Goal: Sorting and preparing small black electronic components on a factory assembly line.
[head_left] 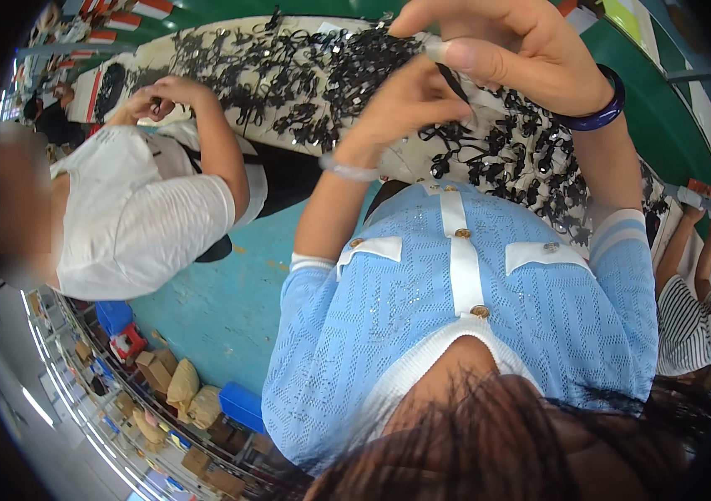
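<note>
The person's left hand (422, 96), with a pale bracelet at the wrist, is closed in a pinch on a black strip (456, 83) in front of the chest, above the table (405, 160). The right hand (514, 63), wearing a dark blue bangle, curves its thumb and fingers just beside that strip; whether it grips it cannot be told. Beneath, black loops (364, 63) with shiny pieces lie heaped and scattered across the pale tabletop. A co-worker in a white top (138, 209) works at the same table. Behind, a blue bin (242, 407) stands near bulging tan sacks (183, 386), a cardboard box (155, 370) and a red crate (127, 342); what these containers hold cannot be made out.
</note>
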`<state>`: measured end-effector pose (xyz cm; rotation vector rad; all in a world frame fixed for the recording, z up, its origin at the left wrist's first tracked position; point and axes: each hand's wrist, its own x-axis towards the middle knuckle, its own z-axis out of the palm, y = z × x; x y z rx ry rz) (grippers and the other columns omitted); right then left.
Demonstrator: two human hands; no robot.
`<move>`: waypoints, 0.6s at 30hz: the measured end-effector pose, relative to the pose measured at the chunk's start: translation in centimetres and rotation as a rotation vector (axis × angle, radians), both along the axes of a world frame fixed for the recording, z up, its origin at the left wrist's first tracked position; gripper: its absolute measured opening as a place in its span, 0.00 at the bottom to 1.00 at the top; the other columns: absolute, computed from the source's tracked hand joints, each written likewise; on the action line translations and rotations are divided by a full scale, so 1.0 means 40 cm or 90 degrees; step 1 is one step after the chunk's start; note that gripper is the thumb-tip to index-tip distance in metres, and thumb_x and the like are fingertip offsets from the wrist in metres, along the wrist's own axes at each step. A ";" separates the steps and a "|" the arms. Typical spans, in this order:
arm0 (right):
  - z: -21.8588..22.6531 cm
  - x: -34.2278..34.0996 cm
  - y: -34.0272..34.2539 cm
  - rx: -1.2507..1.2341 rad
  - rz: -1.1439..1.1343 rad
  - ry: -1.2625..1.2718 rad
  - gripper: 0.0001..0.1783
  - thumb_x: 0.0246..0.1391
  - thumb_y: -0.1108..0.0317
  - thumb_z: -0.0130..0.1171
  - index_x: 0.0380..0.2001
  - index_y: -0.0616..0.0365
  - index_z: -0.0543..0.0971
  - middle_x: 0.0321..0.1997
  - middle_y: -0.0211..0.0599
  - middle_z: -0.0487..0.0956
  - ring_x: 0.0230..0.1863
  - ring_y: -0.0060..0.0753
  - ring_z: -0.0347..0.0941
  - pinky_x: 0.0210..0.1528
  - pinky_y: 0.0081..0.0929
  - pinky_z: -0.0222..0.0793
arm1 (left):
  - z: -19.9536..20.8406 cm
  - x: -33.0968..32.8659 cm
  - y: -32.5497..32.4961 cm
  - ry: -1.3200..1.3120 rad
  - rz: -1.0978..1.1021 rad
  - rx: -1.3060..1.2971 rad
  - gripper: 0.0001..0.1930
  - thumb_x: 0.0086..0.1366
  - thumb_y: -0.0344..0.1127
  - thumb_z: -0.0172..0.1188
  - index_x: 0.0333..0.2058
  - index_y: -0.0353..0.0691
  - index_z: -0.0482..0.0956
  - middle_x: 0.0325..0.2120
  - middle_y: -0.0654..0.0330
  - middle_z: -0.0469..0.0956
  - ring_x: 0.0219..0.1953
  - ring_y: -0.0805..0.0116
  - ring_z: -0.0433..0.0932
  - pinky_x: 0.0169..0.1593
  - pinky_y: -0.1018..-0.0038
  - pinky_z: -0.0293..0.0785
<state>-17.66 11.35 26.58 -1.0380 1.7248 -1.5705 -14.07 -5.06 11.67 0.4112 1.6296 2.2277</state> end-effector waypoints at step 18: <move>-0.588 0.146 0.097 0.483 0.048 0.342 0.11 0.48 0.60 0.57 0.26 0.57 0.77 0.29 0.42 0.74 0.39 0.45 0.70 0.42 0.39 0.66 | -0.391 0.165 -0.087 0.247 0.280 -0.811 0.08 0.48 0.31 0.61 0.29 0.45 0.82 0.26 0.60 0.75 0.32 0.59 0.75 0.37 0.68 0.72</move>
